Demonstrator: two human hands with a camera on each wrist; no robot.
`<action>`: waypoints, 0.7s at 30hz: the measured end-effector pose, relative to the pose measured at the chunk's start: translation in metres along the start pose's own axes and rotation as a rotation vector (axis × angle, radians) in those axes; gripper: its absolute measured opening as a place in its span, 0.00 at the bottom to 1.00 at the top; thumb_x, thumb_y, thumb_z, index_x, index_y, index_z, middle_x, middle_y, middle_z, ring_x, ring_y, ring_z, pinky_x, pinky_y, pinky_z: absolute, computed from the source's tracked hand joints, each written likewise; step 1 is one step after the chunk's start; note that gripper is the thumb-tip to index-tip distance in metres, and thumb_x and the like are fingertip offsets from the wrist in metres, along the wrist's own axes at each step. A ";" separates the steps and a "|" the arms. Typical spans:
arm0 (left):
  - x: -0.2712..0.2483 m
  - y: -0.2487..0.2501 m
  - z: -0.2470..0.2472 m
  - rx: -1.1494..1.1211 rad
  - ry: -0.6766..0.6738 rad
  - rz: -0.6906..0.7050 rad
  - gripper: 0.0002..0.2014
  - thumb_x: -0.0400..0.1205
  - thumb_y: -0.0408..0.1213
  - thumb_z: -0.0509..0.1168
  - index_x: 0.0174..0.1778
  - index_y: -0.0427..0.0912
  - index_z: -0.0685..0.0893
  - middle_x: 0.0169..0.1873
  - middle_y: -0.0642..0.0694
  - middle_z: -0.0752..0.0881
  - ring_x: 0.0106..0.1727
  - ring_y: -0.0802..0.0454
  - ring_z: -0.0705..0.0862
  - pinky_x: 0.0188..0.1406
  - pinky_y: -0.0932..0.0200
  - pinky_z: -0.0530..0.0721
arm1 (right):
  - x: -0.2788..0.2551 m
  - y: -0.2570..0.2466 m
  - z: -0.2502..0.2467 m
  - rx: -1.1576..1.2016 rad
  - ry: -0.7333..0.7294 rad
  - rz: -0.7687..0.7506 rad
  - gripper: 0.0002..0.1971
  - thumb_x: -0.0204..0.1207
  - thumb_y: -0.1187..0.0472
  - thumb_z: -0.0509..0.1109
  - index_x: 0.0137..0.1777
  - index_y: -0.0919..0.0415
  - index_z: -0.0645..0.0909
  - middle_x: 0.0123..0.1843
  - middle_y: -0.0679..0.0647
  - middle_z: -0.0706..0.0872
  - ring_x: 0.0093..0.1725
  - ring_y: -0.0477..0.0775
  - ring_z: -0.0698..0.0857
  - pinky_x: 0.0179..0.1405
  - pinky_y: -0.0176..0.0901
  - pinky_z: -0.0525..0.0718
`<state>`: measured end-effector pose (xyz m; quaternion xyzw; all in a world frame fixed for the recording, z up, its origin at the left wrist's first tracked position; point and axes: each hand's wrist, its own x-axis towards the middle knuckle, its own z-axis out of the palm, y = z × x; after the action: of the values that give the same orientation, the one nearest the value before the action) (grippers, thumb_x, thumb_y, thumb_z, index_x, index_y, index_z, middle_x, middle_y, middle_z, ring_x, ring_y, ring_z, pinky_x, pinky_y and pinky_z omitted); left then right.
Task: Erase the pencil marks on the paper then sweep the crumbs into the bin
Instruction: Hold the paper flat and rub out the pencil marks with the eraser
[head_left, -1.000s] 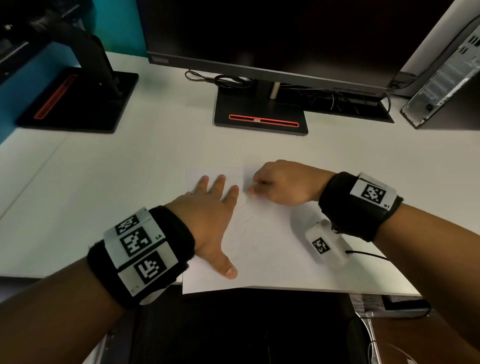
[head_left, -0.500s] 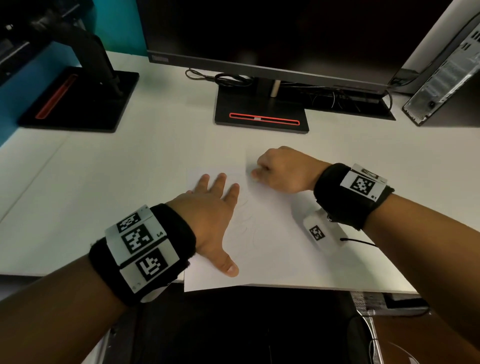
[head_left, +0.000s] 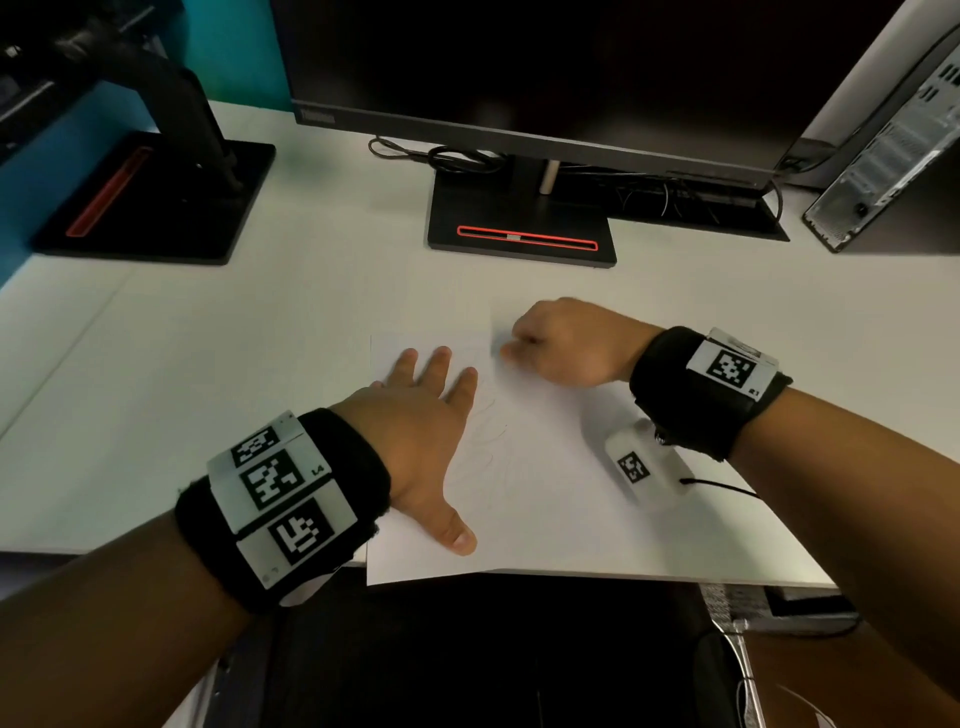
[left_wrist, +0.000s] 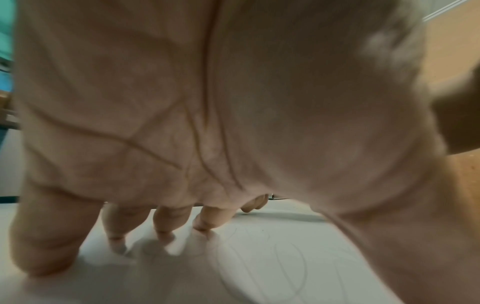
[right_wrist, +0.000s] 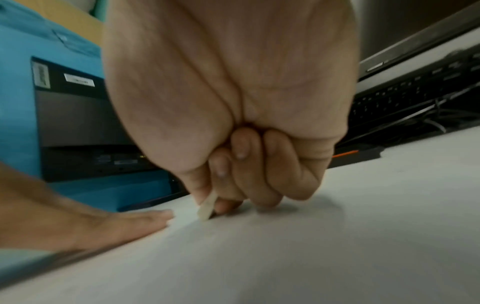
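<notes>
A white sheet of paper lies at the desk's front edge, faint pencil loops drawn across its middle. My left hand lies flat on the sheet's left side, fingers spread and straight, pressing it down; the pencil loops show just beside its fingertips in the left wrist view. My right hand is curled at the paper's far edge. It pinches a small white eraser between thumb and fingers, its tip on the paper. No crumbs or bin are visible.
A monitor stand with a red stripe stands behind the paper, cables beside it. A second black stand sits at the back left, a computer case at the back right. The white desk ends just below the paper.
My right hand with the eraser has slid away from me, from the paper's middle to its far edge. The left hand has stayed flat in place.
</notes>
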<state>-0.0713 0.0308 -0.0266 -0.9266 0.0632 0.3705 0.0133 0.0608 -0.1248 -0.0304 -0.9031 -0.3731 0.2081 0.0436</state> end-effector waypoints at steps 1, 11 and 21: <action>0.000 0.000 0.000 -0.001 0.001 0.000 0.76 0.63 0.72 0.77 0.85 0.45 0.25 0.84 0.40 0.23 0.85 0.34 0.28 0.85 0.35 0.51 | 0.000 0.001 -0.002 0.005 0.030 0.020 0.23 0.89 0.49 0.57 0.32 0.56 0.72 0.34 0.52 0.77 0.38 0.54 0.77 0.33 0.41 0.68; 0.000 0.000 0.001 -0.009 0.006 -0.001 0.76 0.63 0.72 0.77 0.85 0.46 0.25 0.84 0.41 0.23 0.86 0.34 0.28 0.84 0.35 0.51 | -0.012 0.004 -0.002 0.001 -0.006 0.016 0.22 0.88 0.48 0.58 0.33 0.56 0.74 0.34 0.51 0.79 0.40 0.56 0.79 0.35 0.44 0.70; 0.001 0.000 0.000 -0.003 -0.001 -0.007 0.77 0.63 0.72 0.77 0.85 0.46 0.24 0.83 0.41 0.22 0.85 0.35 0.28 0.85 0.35 0.51 | -0.023 -0.007 0.009 0.010 -0.034 -0.049 0.21 0.88 0.47 0.57 0.34 0.55 0.75 0.36 0.49 0.79 0.41 0.55 0.79 0.39 0.45 0.72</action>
<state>-0.0709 0.0311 -0.0272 -0.9265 0.0595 0.3712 0.0131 0.0378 -0.1364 -0.0286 -0.8898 -0.3946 0.2242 0.0468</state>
